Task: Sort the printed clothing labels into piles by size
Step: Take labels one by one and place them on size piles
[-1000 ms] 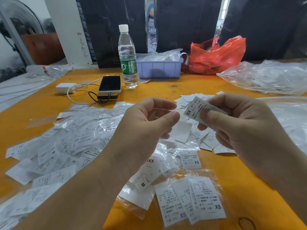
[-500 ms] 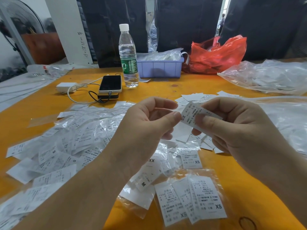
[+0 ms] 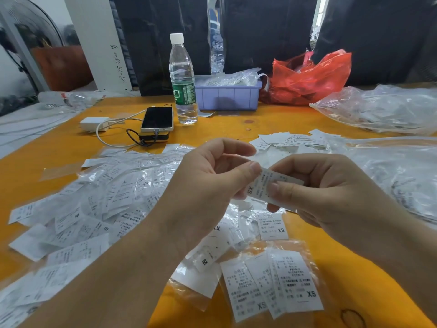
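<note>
Desk (image 3: 295, 121): smooth orange top, matte, lightly scuffed.

Labels: thin white rectangles with fine black print and a bold size code at one end. Loose heap (image 3: 99, 200) at left, many pieces in glossy, crinkled clear film; codes M, S and XS readable. Near pile (image 3: 274, 285) of XS labels lies fanned on a clear sleeve, near centre. A smaller scatter (image 3: 288, 139) lies far of the hands.

Held label (image 3: 262, 185): flat, tilted, XS code at its left end, raised above the desk between both hands.

Right hand (image 3: 331, 192): grip closed on the label's right part, thumb on the printed face, fingers curled behind.
Left hand (image 3: 208, 185): fingers curled, thumb tip touching the label's upper left edge; forefinger arched above, apart from the thumb. Cannot tell whether it truly pinches.

Far side: ribbed clear plastic bottle (image 3: 183, 79), white cap; dark glossy phone (image 3: 157, 119); lilac plastic bin (image 3: 228, 95); crumpled red bag (image 3: 309, 79).
</note>
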Available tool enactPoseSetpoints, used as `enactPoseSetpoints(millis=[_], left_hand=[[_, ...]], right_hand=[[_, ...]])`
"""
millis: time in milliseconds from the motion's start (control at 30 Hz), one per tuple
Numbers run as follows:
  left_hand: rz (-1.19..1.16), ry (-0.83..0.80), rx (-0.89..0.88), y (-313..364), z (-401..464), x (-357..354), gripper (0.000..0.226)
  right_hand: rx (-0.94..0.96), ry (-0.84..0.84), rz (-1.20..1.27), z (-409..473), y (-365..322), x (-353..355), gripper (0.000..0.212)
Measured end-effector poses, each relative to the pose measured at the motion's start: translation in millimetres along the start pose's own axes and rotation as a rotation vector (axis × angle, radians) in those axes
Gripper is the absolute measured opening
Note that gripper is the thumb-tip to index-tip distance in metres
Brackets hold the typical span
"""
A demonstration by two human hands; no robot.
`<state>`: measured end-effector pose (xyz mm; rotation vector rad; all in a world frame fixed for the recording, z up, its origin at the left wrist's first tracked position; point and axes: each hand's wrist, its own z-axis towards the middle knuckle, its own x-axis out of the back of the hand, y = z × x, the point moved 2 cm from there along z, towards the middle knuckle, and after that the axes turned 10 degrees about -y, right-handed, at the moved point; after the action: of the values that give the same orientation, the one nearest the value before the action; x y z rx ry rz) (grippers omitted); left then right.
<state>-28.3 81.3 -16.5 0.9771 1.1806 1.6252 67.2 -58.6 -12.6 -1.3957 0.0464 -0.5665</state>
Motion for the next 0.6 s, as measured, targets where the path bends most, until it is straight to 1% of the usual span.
enactPoseSetpoints(millis=[100, 167, 300, 433, 500, 600], left_hand=[[-0.008, 0.011, 0.012, 0.9, 0.1, 0.1, 0.011], [-0.005, 0.031, 0.006, 1.6, 0.7, 0.9, 0.012], [-0.012, 0.080, -0.010, 2.7, 2.0, 2.4, 0.013], [0.005, 0.085, -0.015, 2.1, 2.2, 2.0, 0.014], [0.028, 0.079, -0.018, 1.1, 1.9, 1.7, 0.013], [0.071, 0.070, -0.022, -1.1, 2.1, 1.0, 0.015]], right_hand=[[-0.013, -0.021, -0.028, 0.8, 1.4, -0.4, 0.010], [-0.004, 0.000, -0.052, 0.8, 1.3, 0.5, 0.011], [0.033, 0.166, -0.077, 0.4, -0.6, 8.8, 0.015], [0.067, 0.311, -0.028, -0.7, -3.4, 15.2, 0.020], [0.079, 0.328, -0.019, -2.0, -4.4, 14.1, 0.019], [0.111, 0.310, -0.019, -3.6, -6.3, 10.8, 0.012]])
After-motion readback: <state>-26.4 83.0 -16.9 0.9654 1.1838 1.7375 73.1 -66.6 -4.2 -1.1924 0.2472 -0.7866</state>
